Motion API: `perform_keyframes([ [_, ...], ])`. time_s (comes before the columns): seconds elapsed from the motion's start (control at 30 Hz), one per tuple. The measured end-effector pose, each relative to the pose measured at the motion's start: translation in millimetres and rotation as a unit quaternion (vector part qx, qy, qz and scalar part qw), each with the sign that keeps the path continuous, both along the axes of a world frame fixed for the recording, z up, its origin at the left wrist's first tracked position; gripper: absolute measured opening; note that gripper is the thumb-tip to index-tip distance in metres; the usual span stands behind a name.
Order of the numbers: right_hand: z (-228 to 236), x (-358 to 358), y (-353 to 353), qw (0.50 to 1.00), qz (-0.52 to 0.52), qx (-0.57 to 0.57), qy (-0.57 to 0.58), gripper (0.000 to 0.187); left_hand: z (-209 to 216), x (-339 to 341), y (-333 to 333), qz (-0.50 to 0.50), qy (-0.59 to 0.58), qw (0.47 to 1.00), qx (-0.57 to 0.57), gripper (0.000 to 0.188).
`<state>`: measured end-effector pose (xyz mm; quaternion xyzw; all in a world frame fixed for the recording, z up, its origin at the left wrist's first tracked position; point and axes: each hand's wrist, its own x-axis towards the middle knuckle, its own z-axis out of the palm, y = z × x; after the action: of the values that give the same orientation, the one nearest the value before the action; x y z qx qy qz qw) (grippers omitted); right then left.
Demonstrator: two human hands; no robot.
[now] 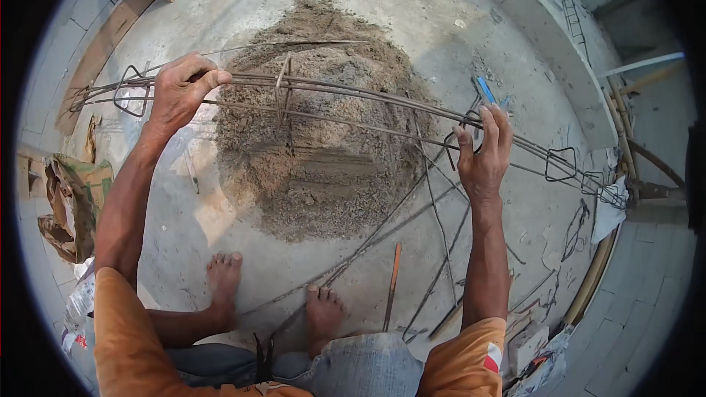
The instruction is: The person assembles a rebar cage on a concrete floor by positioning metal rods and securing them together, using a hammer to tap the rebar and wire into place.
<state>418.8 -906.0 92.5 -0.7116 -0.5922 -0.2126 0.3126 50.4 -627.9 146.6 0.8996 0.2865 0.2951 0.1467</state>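
A long, narrow rebar cage (323, 85) stretches across the view in front of me, its thin rods running through squarish bent-wire stirrups (562, 165). Toward its left end, my left hand (182, 92) is closed around the rods, with the thumb lying along them. My right hand (485, 148) grips the cage farther right, fingers curled at the rods beside a stirrup; part of that grip is hidden. Under the cage's middle lies a heap of grey-brown sand or mortar mix (323, 176).
Loose steel rods (434, 213) cross the concrete floor by my feet, near an orange-ended bar (395, 272). A torn paper sack (73, 206) stands at left. A blue object (485, 90) lies beyond my right hand. A low concrete ledge (551, 37) runs along the far right.
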Motion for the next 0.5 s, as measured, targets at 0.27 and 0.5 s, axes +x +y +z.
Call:
perform_keyframes([
  [0.27,20.1,60.1,-104.1,0.982,-0.175,0.0,0.069,0.046,42.4,0.8,0.1,-0.051,0.034,0.998,0.035,0.033],
  [0.5,37.1,55.0,-105.2,0.983,-0.18,0.0,0.019,0.042,65.4,-8.6,-0.5,-0.058,0.058,0.996,0.034,0.032],
])
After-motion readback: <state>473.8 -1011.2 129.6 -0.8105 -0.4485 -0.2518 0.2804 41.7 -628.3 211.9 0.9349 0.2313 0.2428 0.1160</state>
